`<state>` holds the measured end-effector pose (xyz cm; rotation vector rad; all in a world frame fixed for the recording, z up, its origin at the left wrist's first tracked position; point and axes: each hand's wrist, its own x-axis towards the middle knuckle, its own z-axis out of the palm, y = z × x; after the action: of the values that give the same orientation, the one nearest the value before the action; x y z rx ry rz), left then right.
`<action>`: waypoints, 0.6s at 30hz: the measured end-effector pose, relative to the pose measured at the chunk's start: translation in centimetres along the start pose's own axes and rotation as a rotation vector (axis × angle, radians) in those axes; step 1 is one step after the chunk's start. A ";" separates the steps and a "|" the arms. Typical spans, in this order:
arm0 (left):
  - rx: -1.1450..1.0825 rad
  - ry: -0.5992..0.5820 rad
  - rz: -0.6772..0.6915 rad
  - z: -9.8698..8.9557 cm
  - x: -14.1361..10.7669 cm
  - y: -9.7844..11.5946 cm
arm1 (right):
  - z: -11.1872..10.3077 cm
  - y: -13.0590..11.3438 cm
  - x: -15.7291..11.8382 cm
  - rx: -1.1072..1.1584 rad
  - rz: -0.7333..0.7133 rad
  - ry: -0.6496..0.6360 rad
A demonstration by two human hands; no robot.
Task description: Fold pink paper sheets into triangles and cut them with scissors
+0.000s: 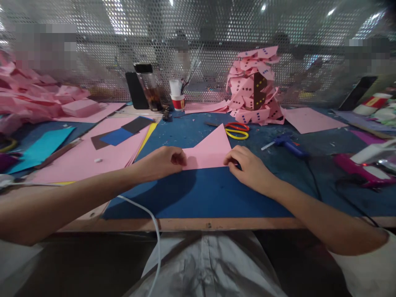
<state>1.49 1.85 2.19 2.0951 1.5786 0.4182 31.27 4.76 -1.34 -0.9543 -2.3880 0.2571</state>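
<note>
A folded sheet of pink paper (208, 154) lies low over the blue mat in front of me, one pointed corner sticking up at its far right. My left hand (173, 160) pinches its left end between thumb and fingers. At the right end, my right hand (237, 161) has its thumb and fingertips closed on the paper's edge. Just beyond the paper rest scissors (237, 130) with one red and one yellow handle loop.
A blue glue gun (289, 145) with its cord lies right. Pink sheets (77, 159) with coloured paper pieces spread left. Behind stand a pink paper stack with dots (253, 88), a paper cup (177, 102) and a bottle (151, 90). A white cable (154, 225) hangs over the table edge.
</note>
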 end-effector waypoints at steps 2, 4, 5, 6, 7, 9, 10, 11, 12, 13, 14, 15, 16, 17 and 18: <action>-0.001 0.007 0.001 -0.1 -0.2 -0.1 | 0.0 0.0 0.0 0.001 0.002 0.001; 0.005 0.014 0.003 -0.1 -0.3 -0.3 | 0.0 -0.1 0.0 0.002 0.000 0.003; 0.008 0.019 0.004 -0.1 -0.4 -0.3 | -0.1 -0.1 0.0 0.003 -0.004 0.003; 0.010 0.023 0.006 -0.1 -0.4 -0.3 | -0.1 -0.1 0.1 0.004 -0.008 0.004; 0.010 0.030 0.008 -0.1 -0.5 -0.4 | -0.1 -0.1 0.1 0.006 -0.010 0.003; 0.009 0.043 0.009 -0.1 -0.6 -0.4 | -0.1 -0.2 0.1 0.007 -0.009 -0.001; 0.008 0.047 0.010 -0.1 -0.7 -0.4 | -0.2 -0.2 0.1 0.006 -0.007 -0.003; 0.006 0.050 0.011 -0.1 -0.7 -0.5 | -0.2 -0.2 0.1 0.006 -0.006 -0.006; 0.004 0.054 0.013 -0.1 -0.8 -0.5 | -0.2 -0.3 0.1 0.005 -0.004 -0.010; 0.003 0.055 0.016 -0.1 -0.8 -0.5 | -0.2 -0.3 0.1 0.005 -0.001 -0.011; 0.001 0.055 0.017 -0.1 -0.8 -0.5 | -0.2 -0.3 0.1 0.005 0.000 -0.010; 0.001 0.057 0.018 -0.1 -0.8 -0.5 | -0.2 -0.3 0.1 0.006 0.001 -0.009; 0.002 0.059 0.017 -0.1 -0.9 -0.5 | -0.2 -0.3 0.1 0.007 0.000 -0.008; 0.003 0.060 0.015 -0.1 -0.9 -0.4 | -0.2 -0.3 0.1 0.008 -0.004 -0.006; 0.003 0.060 0.015 -0.1 -0.9 -0.4 | -0.2 -0.3 0.1 0.009 -0.009 -0.004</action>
<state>0.86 1.05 2.14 2.1157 1.5995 0.4887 31.20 4.57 -1.02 -0.9397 -2.3921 0.2668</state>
